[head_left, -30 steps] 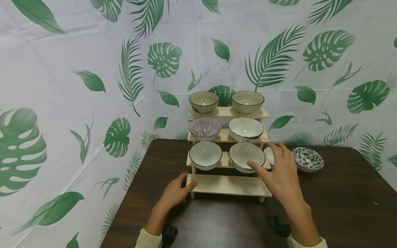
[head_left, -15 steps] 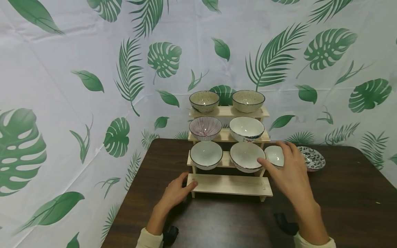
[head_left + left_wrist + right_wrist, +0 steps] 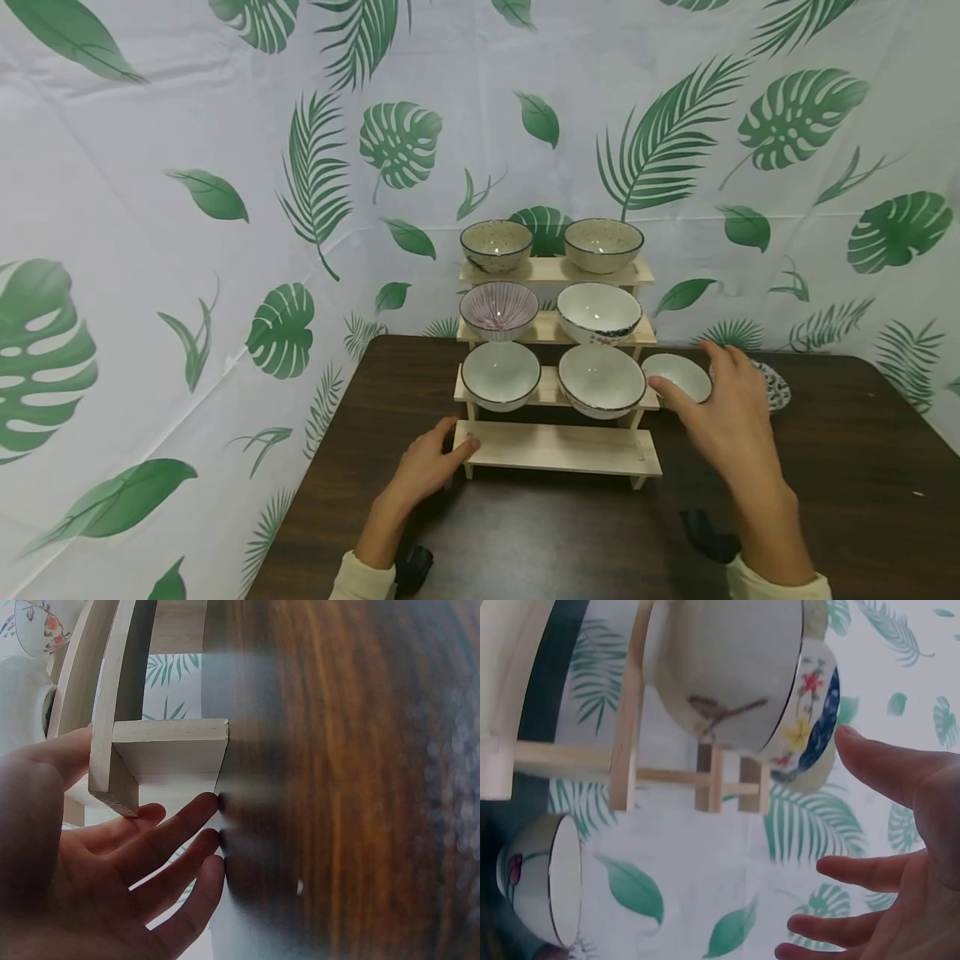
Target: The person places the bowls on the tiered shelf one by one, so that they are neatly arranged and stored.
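Observation:
A four-step wooden display stand (image 3: 555, 446) stands on the dark table. My left hand (image 3: 427, 458) holds its lowest step at the left end, thumb on top. In the left wrist view, the other fingertips (image 3: 214, 840) of that hand reach the table beside the stand's leg. To the right of the stand, my right hand (image 3: 731, 417) hovers with thumb and fingers spread, holding nothing. Nearest to it is a white bowl (image 3: 677, 375) on the table, painted with a red flower in the right wrist view. Behind the hand, a black-and-white patterned bowl (image 3: 777, 387) is partly hidden.
Bowls stand in pairs on the upper steps: speckled beige bowls (image 3: 603, 246) on top, a purple-striped bowl (image 3: 498, 310) and a floral white bowl (image 3: 598, 312) below, then two dark-rimmed pale bowls (image 3: 501, 375). A leaf-print cloth (image 3: 480, 125) hangs behind the table.
My right hand has moved right, away from the pale bowl on the third step, uncovering the white bowl on the table and covering more of the patterned one. The left hand stays put.

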A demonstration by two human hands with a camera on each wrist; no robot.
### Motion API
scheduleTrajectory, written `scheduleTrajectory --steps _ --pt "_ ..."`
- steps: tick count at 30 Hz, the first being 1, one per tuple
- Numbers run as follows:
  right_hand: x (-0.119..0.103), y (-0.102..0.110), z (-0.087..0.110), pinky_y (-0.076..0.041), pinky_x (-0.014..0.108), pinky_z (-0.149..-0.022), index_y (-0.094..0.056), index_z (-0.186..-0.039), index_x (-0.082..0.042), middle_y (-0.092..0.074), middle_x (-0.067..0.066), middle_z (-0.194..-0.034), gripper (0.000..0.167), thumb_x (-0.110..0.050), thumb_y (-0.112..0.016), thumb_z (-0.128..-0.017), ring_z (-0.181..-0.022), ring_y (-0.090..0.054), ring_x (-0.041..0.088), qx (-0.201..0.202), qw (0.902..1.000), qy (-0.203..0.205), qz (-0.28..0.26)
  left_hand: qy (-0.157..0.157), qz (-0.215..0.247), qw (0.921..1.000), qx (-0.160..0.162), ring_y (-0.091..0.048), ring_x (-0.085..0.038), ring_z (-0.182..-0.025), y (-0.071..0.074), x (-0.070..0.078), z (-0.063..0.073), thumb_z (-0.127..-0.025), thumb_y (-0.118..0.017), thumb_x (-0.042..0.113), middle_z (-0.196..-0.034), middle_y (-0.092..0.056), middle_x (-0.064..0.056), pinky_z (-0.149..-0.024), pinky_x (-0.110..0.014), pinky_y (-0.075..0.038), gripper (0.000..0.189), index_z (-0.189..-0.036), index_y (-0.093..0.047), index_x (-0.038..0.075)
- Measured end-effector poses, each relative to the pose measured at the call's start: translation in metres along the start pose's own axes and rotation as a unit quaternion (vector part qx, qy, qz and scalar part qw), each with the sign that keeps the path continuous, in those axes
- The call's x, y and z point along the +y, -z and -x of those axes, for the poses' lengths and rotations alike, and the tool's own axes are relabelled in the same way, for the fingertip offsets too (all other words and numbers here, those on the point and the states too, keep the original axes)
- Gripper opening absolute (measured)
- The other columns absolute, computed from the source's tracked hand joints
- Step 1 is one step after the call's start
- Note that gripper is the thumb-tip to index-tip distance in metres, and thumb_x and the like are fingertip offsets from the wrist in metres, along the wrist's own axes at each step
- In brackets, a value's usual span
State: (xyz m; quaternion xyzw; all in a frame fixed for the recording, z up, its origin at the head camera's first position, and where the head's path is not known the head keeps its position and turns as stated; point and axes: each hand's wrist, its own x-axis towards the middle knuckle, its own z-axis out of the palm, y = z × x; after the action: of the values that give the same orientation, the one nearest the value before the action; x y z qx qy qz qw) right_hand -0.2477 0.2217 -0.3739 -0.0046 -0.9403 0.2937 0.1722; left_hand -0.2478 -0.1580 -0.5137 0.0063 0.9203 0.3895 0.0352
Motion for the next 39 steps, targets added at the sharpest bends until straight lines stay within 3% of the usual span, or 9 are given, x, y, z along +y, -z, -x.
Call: scheduleTrajectory --steps 12,25,32,39 --pt "0.033 0.005 -0.021 -0.016 0.084 -0.105 -0.023 -0.161 0.004 -0.021 0.043 -0.159 0.098 -0.06 -0.061 -0.097 -0.143 -0.017 0.068 -0.027 0.9983 -0.048 0.018 0.001 0.004 1.0 0.004 -0.058 -0.046 -0.131 0.002 0.001 0.003 -0.096 -0.062 0.058 -0.144 -0.06 -0.023 -0.104 -0.066 -0.046 0.076 -0.15 -0.051 0.006" --pt "0.062 -0.002 -0.023 -0.016 0.082 -0.107 -0.018 -0.161 0.005 -0.02 0.045 -0.158 0.101 -0.057 -0.064 -0.096 -0.144 -0.014 0.068 -0.038 0.9938 -0.101 0.026 -0.005 0.006 1.0 -0.004 -0.06 -0.044 -0.129 -0.001 -0.001 0.003 -0.096 -0.063 0.056 -0.142 -0.062 -0.021 -0.103 -0.065 -0.047 0.074 -0.149 -0.051 0.007" --pt "0.084 -0.004 -0.024 -0.018 0.083 -0.102 -0.018 -0.161 0.006 -0.02 0.046 -0.156 0.099 -0.056 -0.062 -0.098 -0.141 -0.014 0.071 -0.042 0.9934 -0.099 0.039 -0.011 0.004 0.9999 -0.001 -0.061 -0.044 -0.128 0.002 0.001 0.003 -0.096 -0.063 0.057 -0.14 -0.063 -0.022 -0.102 -0.065 -0.048 0.073 -0.148 -0.052 0.006" --pt "0.102 -0.004 -0.026 -0.016 0.081 -0.104 -0.015 -0.16 0.009 -0.017 0.048 -0.155 0.102 -0.059 -0.059 -0.098 -0.141 -0.012 0.071 -0.051 0.9895 -0.129 0.042 -0.013 0.003 0.9999 -0.001 -0.062 -0.044 -0.126 0.003 0.003 0.004 -0.096 -0.064 0.056 -0.139 -0.064 -0.022 -0.101 -0.065 -0.048 0.073 -0.147 -0.053 0.005"
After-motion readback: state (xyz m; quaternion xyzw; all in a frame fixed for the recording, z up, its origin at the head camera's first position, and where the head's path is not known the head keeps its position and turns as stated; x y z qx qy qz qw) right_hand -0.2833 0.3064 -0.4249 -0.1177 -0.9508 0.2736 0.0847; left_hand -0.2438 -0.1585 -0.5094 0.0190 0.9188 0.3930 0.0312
